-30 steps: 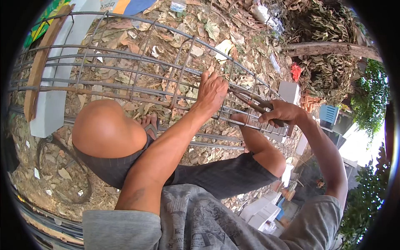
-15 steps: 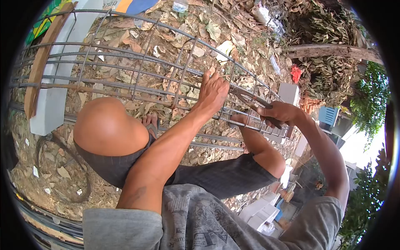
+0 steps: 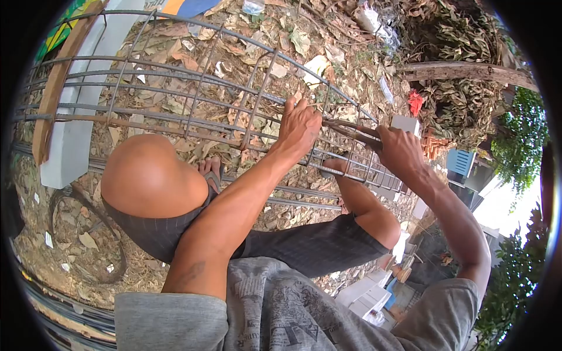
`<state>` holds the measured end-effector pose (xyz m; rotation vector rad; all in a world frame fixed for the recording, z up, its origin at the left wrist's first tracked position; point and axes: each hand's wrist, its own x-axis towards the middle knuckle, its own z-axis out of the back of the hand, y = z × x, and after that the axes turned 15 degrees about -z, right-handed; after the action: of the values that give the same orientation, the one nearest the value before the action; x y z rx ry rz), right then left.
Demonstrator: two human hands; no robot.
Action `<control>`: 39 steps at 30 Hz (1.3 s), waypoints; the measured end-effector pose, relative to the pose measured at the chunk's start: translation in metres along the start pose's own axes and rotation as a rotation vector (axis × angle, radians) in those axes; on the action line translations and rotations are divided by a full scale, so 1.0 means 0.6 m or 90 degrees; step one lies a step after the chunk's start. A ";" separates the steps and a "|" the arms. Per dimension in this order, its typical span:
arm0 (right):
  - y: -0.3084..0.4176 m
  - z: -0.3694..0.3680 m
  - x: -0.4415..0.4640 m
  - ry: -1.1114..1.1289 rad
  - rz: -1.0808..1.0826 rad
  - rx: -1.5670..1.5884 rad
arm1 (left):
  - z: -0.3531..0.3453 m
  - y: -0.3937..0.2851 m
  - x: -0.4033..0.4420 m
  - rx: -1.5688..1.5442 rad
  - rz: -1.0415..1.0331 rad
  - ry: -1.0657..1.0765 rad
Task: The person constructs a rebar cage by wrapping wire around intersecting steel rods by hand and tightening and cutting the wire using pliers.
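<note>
A long rebar cage (image 3: 252, 113) of straight bars and square stirrups stretches across in front of me. My left hand (image 3: 300, 126) is closed round a bar of the cage, its fingers curled over the steel. In my right hand (image 3: 404, 151) are the handles of rusty pincers (image 3: 354, 130), closed in my grip. The pincers' jaws reach to the cage right beside my left knuckles. Whether they bite a tie wire there is too small to tell. My bare knee (image 3: 146, 178) is close below the cage.
A wooden batten (image 3: 61, 88) and a pale concrete beam (image 3: 88, 99) lie under the cage's left end. Dry leaves (image 3: 301, 41) cover the ground. More steel bars lie below the cage. A wooden plank (image 3: 468, 71), red cloth (image 3: 415, 103) and bricks (image 3: 434, 143) are at right.
My right hand has turned over, back of the hand now up, and shifted slightly upward. The pincers' handles have swung with it. My left hand stays on the bar.
</note>
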<state>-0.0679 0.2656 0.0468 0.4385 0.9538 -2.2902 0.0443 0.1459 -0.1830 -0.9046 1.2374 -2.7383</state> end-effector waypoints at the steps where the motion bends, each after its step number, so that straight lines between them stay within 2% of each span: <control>1: 0.001 0.008 0.007 0.144 -0.062 0.092 | 0.001 0.000 -0.001 0.006 -0.003 -0.006; 4: -0.039 -0.021 0.012 0.710 -0.268 0.629 | -0.002 -0.002 -0.003 0.012 -0.015 -0.016; 5: -0.017 -0.002 -0.001 0.698 -0.262 0.610 | -0.001 0.001 -0.003 0.010 -0.015 -0.013; 8: -0.007 -0.003 0.002 0.529 -0.143 0.360 | -0.002 0.002 0.002 0.024 -0.009 -0.003; 9: 0.010 0.020 -0.010 0.470 -0.152 0.330 | -0.002 0.001 0.002 0.033 -0.009 0.004; 12: 0.003 -0.004 -0.024 0.016 0.021 0.091 | -0.001 0.001 0.002 0.002 -0.004 0.013; 13: 0.002 -0.008 -0.032 -0.084 0.059 0.061 | 0.000 0.002 0.002 0.009 -0.015 0.005; 16: -0.008 -0.008 -0.032 -0.341 0.197 -0.115 | 0.040 -0.011 0.034 -0.020 0.075 0.243; 17: -0.007 -0.009 -0.032 -0.359 0.179 -0.128 | 0.047 -0.010 0.044 -0.077 0.091 0.196; 18: -0.012 -0.013 -0.032 -0.339 0.177 -0.136 | 0.055 -0.006 0.056 -0.135 0.105 0.153; 20: -0.027 -0.019 -0.022 -0.299 0.177 -0.155 | 0.069 -0.006 0.079 -0.270 0.095 0.158; 21: -0.028 -0.020 -0.015 -0.315 0.187 -0.122 | 0.084 -0.011 0.091 -0.345 0.073 0.210; 23: -0.021 -0.007 0.005 -0.157 0.079 -0.057 | 0.103 -0.026 0.115 -0.460 0.042 0.316; 24: -0.022 0.001 0.013 -0.078 0.029 -0.023 | 0.089 -0.024 0.115 -0.453 0.039 0.288; 25: -0.031 0.001 0.018 0.043 0.012 0.110 | 0.070 -0.022 0.111 -0.447 0.034 0.262; 26: -0.024 0.032 0.007 0.402 -0.144 0.340 | 0.064 -0.028 0.114 -0.442 0.028 0.234; 28: -0.048 -0.014 0.014 0.498 -0.060 0.474 | 0.055 -0.041 0.115 -0.380 0.080 0.164; 30: -0.033 -0.041 -0.009 0.355 -0.040 0.406 | 0.056 -0.050 0.112 -0.356 0.128 0.066; 31: -0.020 -0.057 -0.024 0.186 0.033 0.236 | 0.060 -0.039 0.117 -0.268 0.094 0.082; 32: -0.003 -0.060 -0.054 0.131 0.029 0.261 | 0.057 -0.025 0.119 -0.340 0.175 0.057; 34: 0.016 -0.092 -0.080 0.127 -0.028 0.308 | 0.040 -0.003 0.114 -0.484 0.340 0.009; 35: 0.021 -0.112 -0.096 0.122 -0.031 0.345 | 0.035 0.008 0.113 -0.466 0.331 -0.031; 38: 0.054 -0.154 -0.157 0.108 -0.053 0.416 | 0.020 0.021 0.102 -0.586 0.474 -0.139; 39: 0.064 -0.191 -0.168 0.167 -0.055 0.576 | 0.015 0.020 0.099 -0.589 0.471 -0.144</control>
<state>0.0409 0.3689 -0.0007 1.0976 -0.0318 -2.6886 -0.0034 0.1176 -0.1569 -0.5362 2.2235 -1.4249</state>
